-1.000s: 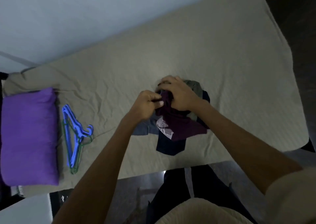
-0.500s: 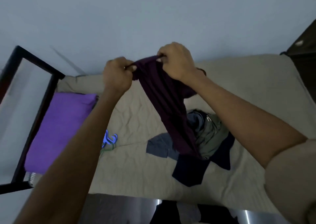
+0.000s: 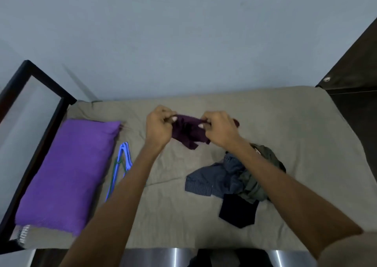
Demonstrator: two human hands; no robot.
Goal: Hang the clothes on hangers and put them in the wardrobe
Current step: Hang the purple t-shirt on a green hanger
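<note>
- Standing at the foot edge of the bed (image 3: 204,221), you reach both forearms out over its grey-beige sheet.
- Nearest you on the right lies the pile of clothes (image 3: 234,181), a striped blue shirt, an olive piece and a dark one, none yet on a hanger.
- Left of your forearm lie the hangers (image 3: 120,166), blue and green, just beside the purple pillow (image 3: 67,175).
- Farther out, your left hand (image 3: 158,127) and right hand (image 3: 221,130) each pinch the top edge of the maroon garment (image 3: 188,132), bunched between them above the sheet.
- This looks like the sorting-out step: find the neckline or shoulders, then free one hand for a hanger.
</note>
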